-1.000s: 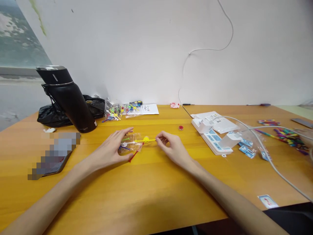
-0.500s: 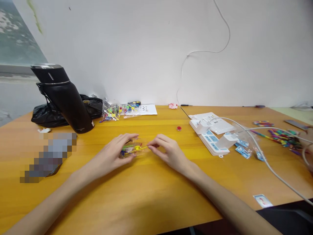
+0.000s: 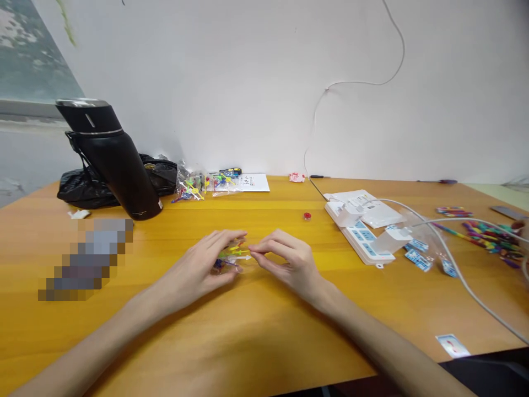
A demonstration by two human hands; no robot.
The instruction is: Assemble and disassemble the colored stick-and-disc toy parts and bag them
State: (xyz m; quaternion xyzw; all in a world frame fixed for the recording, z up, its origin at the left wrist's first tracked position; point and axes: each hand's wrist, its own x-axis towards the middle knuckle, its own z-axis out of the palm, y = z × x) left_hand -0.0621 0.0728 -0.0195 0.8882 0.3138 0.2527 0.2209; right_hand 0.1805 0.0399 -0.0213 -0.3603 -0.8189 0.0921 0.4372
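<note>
My left hand (image 3: 209, 262) curls around a small clear plastic bag (image 3: 228, 266) of colourful plastic pieces, low over the wooden table (image 3: 198, 342). Yellow, green, red, blue and white bits show between its thumb and fingers. Just right of the bag, my right hand (image 3: 287, 260) is closed in a pinch. A thin yellow-green plastic stick (image 3: 239, 252) runs from the bag to those fingertips. Close below it, a white arrow-shaped piece (image 3: 243, 258) points at the right hand. The fingers hide part of the bag.
A black bottle (image 3: 118, 165) stands left before a black bag (image 3: 85, 190). More bagged pieces (image 3: 192, 187) lie behind. A red round piece (image 3: 307, 216) sits ahead. On the right are a power strip (image 3: 363, 240), white cables, colourful pens (image 3: 491, 237) and part of another person's hand (image 3: 518, 226).
The view has shifted slightly. The long yellow stick between my hands shows much less now, and a white arrow-shaped piece has come into sight. Both hands remain close together at the bag.
</note>
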